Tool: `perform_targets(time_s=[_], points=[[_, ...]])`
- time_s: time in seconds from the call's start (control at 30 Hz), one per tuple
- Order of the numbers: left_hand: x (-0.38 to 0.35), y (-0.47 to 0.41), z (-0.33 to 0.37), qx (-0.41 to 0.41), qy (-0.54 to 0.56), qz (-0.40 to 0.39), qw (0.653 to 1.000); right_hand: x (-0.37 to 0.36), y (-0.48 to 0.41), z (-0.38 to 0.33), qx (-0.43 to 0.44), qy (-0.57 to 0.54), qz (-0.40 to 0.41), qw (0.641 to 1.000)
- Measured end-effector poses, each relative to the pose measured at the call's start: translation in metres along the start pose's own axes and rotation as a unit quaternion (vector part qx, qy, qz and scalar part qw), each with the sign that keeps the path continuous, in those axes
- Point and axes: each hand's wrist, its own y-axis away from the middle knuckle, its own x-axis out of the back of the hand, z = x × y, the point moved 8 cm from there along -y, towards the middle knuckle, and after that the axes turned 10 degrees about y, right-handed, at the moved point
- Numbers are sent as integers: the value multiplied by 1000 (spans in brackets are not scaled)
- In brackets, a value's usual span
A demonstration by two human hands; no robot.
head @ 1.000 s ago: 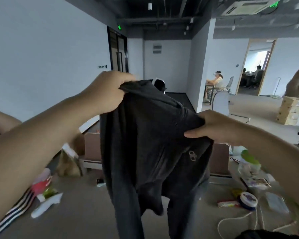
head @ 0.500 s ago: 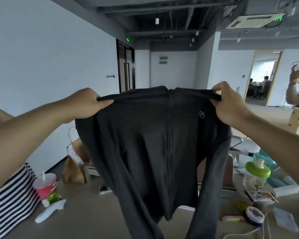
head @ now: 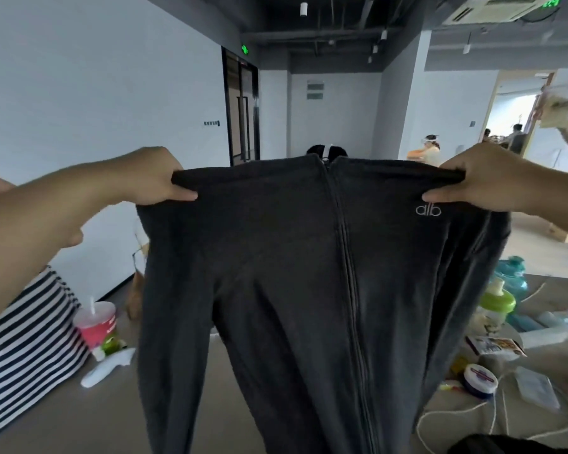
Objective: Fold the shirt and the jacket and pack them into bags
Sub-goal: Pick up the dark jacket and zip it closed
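A dark grey zip-up jacket [head: 292, 273] hangs spread out in front of me, held up above the table with its zipper running down the middle and a small white logo near the right shoulder. My left hand [head: 151, 178] pinches the jacket's left shoulder. My right hand [head: 479, 181] pinches the right shoulder. The sleeves hang down at both sides. A brown paper bag [head: 135, 290] stands behind the jacket at the left, mostly hidden. No shirt is visible.
On the grey table [head: 63, 421] sit a pink cup with a straw [head: 95, 326], a white tool [head: 107, 368], a green-lidded bottle [head: 495, 306], a round blue tin [head: 479, 380] and white cord. A person in a striped top [head: 23, 339] is at my left. Other people are further back.
My hands have moved apart and pulled the bunched jacket wide open, so its front now faces me flat. The jacket sits closer to the camera than before.
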Motion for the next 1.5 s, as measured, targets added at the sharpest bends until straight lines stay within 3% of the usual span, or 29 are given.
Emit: perform_targets(time_s=[0.07,0.17,0.23,0.37,0.43,0.5,0.57,0.63,0.7,0.83,0.87,0.93,1.03,1.1,1.17,1.23,1.33,1.5], points=[[9,-4,-3,6,31,113,993,-3,-1,6,-21,3,25,999],[13,-1,-23,66,243,217,943,-7,4,16,-61,-68,66,994],[-5,-4,-30,114,392,183,894,-15,7,17,-73,-140,71,985],[-41,-3,-19,155,536,59,828,-40,12,3,-77,-265,-11,961],[-47,2,-12,131,519,-34,844,-48,17,-1,-73,-313,-73,944],[-48,8,-9,68,407,-109,904,-57,22,-2,-63,-346,-134,927],[-45,12,-14,25,242,-119,963,-60,23,4,-60,-367,-147,917],[-39,7,-25,7,119,-84,989,-59,20,11,-74,-395,-119,908],[-33,1,-32,-2,70,-24,997,-56,17,14,-78,-391,-98,912],[-9,5,-38,-11,97,202,975,-60,14,12,-47,-373,-78,923],[-2,9,-42,-6,114,253,961,-61,14,10,-46,-396,-78,914],[4,12,-54,29,132,284,949,-66,15,4,-28,-459,-99,882],[-3,12,-75,110,215,251,937,-72,15,-2,-49,-539,-119,832],[-16,10,-81,137,377,204,893,-73,16,-6,-66,-562,-144,812],[-27,8,-77,139,484,147,851,-68,17,-11,-44,-541,-178,821],[-30,8,-68,120,523,115,836,-72,19,-10,-37,-461,-221,859],[-28,12,-54,65,520,78,848,-73,24,-6,-39,-401,-251,880],[-32,30,-34,-44,438,-114,890,-68,27,0,-18,-444,-324,835]])
